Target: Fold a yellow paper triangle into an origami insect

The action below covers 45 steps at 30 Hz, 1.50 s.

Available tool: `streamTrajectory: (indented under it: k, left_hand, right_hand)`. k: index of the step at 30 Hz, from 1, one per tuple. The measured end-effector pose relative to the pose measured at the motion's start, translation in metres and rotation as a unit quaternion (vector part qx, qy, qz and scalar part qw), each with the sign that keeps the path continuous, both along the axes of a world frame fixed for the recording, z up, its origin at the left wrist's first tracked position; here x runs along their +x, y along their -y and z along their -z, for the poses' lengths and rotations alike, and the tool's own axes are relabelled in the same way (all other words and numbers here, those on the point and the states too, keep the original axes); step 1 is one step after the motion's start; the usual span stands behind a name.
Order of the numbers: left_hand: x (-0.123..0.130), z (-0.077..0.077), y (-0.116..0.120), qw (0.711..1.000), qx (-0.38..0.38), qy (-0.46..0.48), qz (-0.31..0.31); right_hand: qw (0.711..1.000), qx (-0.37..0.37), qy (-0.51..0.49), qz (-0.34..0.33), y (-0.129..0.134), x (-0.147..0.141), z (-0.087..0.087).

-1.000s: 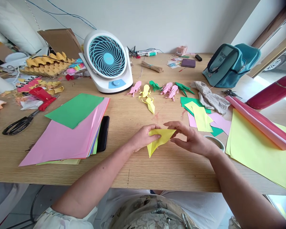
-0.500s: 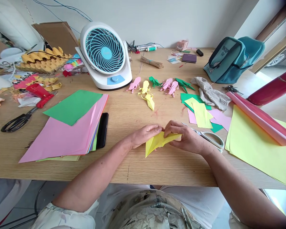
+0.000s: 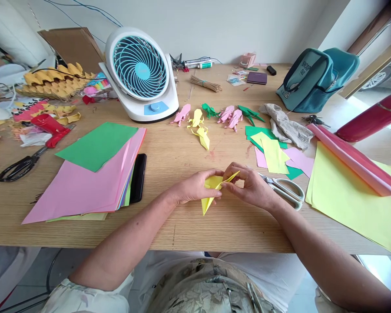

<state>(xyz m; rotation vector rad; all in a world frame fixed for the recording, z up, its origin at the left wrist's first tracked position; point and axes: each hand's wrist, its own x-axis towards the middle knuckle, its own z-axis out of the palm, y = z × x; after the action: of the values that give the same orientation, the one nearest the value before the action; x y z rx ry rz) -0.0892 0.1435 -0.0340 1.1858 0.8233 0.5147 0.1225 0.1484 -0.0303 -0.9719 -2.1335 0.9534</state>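
A folded piece of yellow paper (image 3: 211,182) is held between my two hands above the front of the table. My left hand (image 3: 195,187) grips its left side, thumb over the front and fingers behind. With thumb and fingers, my right hand (image 3: 247,184) pinches the right flap near its upper point. One pointed corner hangs down below my left thumb. Beyond my hands lie folded paper figures: a yellow one (image 3: 203,137), pink ones (image 3: 226,114) and green ones (image 3: 210,110). White-handled scissors (image 3: 288,191) rest beside my right wrist, their blades partly hidden by it.
Coloured paper sheets (image 3: 81,187) and a black phone (image 3: 138,178) lie at left, near black-handled scissors (image 3: 19,167). A white fan (image 3: 141,71) stands behind. Paper pieces (image 3: 272,154), yellow sheets (image 3: 355,208), a red bottle (image 3: 371,117) and a teal bag (image 3: 313,82) are at right.
My left thumb has come down over the front of the yellow paper. The right flap has turned upward in my right hand's pinch. The view has shifted slightly.
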Motion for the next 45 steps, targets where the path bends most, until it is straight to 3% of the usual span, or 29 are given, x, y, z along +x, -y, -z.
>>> streamTrajectory:
  k: [12,15,18,21,29,37,45]
  left_hand:
    - [0.005,0.003,0.0,0.997,0.034,0.039,-0.055]
    - [0.006,0.003,-0.001,0.989,0.131,-0.019,-0.07]
    - [0.007,0.003,0.0,0.95,0.271,-0.133,-0.074]
    - [0.007,0.001,0.002,0.92,0.329,-0.199,-0.078]
    - [0.009,-0.005,0.006,0.907,0.339,-0.234,-0.083]
    - [0.009,-0.009,0.008,0.901,0.336,-0.256,-0.096]
    - [0.007,-0.005,0.006,0.898,0.352,-0.218,-0.146]
  right_hand:
    - [0.998,0.011,-0.042,-0.034,0.0,0.002,-0.003]
    - [0.997,0.061,-0.022,-0.048,-0.001,0.004,-0.004]
    - [0.992,0.11,0.019,-0.06,-0.004,0.008,-0.004]
    - [0.986,0.139,0.058,-0.067,-0.005,0.012,-0.001]
    - [0.979,0.172,0.092,-0.063,-0.004,0.012,0.004]
    - [0.983,0.166,0.07,-0.045,-0.011,0.021,-0.005]
    - [0.984,0.164,0.063,-0.016,-0.012,0.026,-0.015]
